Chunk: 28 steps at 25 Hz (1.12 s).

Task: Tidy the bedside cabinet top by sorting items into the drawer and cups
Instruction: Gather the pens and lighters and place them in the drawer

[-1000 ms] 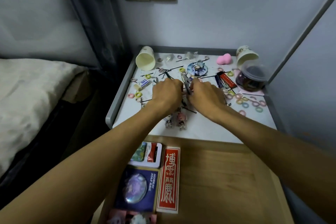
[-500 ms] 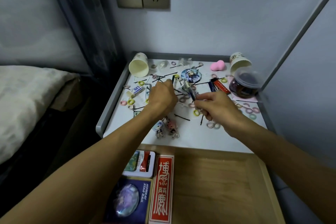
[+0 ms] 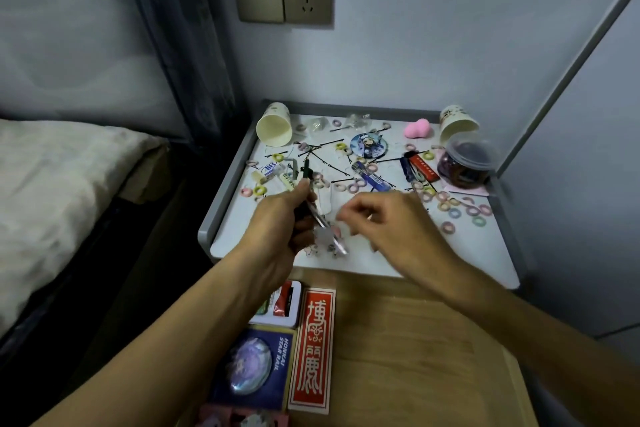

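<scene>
Around cabinet top [image 3: 433,263]: hair rings, pins unsorted; both cups [image 3: 274,130] tipped, empty; left hand [image 3: 287,218] grips pens; right hand [image 3: 388,222] half-curled, contents unclear; drawer [image 3: 415,340] part-filled.

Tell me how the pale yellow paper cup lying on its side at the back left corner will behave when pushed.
The pale yellow paper cup lies on its side, so it would probably roll in a curve. It looks empty, so likely light. Its thin paper wall would probably dent under a firm squeeze.
</scene>
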### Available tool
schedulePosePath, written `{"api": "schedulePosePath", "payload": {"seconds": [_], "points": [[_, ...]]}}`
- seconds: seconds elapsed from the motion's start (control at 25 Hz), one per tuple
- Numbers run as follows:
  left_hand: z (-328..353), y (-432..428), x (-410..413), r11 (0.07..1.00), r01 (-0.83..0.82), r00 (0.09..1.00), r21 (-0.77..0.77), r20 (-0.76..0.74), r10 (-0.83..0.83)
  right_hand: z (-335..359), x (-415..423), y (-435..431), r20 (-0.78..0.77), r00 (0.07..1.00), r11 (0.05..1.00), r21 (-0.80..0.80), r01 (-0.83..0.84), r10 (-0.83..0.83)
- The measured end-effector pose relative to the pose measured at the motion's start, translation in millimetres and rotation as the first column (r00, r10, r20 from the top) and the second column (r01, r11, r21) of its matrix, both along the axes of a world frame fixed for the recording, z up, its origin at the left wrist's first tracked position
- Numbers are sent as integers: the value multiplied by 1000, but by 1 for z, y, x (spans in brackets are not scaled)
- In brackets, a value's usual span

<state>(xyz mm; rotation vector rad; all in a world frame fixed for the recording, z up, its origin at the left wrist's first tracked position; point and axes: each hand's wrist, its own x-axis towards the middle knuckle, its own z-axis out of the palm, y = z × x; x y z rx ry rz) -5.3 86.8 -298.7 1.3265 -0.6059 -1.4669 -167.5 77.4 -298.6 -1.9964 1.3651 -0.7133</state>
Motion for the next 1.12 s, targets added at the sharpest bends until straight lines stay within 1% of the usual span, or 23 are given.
{"api": "schedulePosePath", "payload": {"seconds": [0.04,0.08,0.12,0.16,0.2,0.24,0.32,0.4,0.48,0.56,0.76,0.84,0.88,0.92,1.0,1.04,1.12], "points": [[-1,6,6,999,-33,998,30,-45,35,-3,-7,-15,-89,993,996,-52,73,-77],[-1,11,9,997,-52,997,51,-59,55,-9,-18,-35,-193,963,979,-110,169,-188],[-3,15,11,997,-50,997,59,-59,54,-16,-30,-57,-307,904,953,-157,260,-297],[-3,17,9,998,-38,998,55,-57,41,-25,-43,-78,-412,831,928,-181,326,-373],[-3,18,8,999,-21,998,48,-52,23,-33,-51,-95,-489,770,911,-188,366,-410],[-3,19,7,999,-2,999,41,-45,4,-40,-55,-107,-532,736,905,-181,385,-419],[-5,18,5,999,39,998,34,-40,-38,-48,-52,-122,-584,692,901,-193,389,-424],[-5,16,5,996,72,997,43,-36,-71,-50,-46,-130,-621,647,894,-246,375,-443],[-6,15,5,995,83,996,50,-29,-82,-51,-44,-135,-630,630,887,-264,378,-455],[-6,16,5,996,82,996,37,-20,-82,-54,-44,-140,-644,620,890,-250,382,-448],[-8,19,11,997,80,994,-11,74,-79,-54,-40,-146,-681,569,884,-294,364,-461],[-8,17,13,997,71,996,-33,56,-69,-50,-38,-142,-646,595,876,-308,371,-479],[-8,16,13,997,64,998,-39,23,-63,-47,-37,-136,-609,635,879,-298,373,-476],[-9,15,14,998,55,998,-39,-28,-56,-40,-34,-126,-543,701,886,-271,375,-463],[-9,14,12,999,42,988,-28,-150,-46,-23,-26,-91,-317,864,921,-133,367,-390],[-9,16,9,998,52,982,-22,-182,-55,-14,-22,-67,-192,918,938,-63,341,-347],[-11,21,1,997,78,979,-6,-186,-78,-3,-12,-11,-20,967,966,42,255,-254]]}}
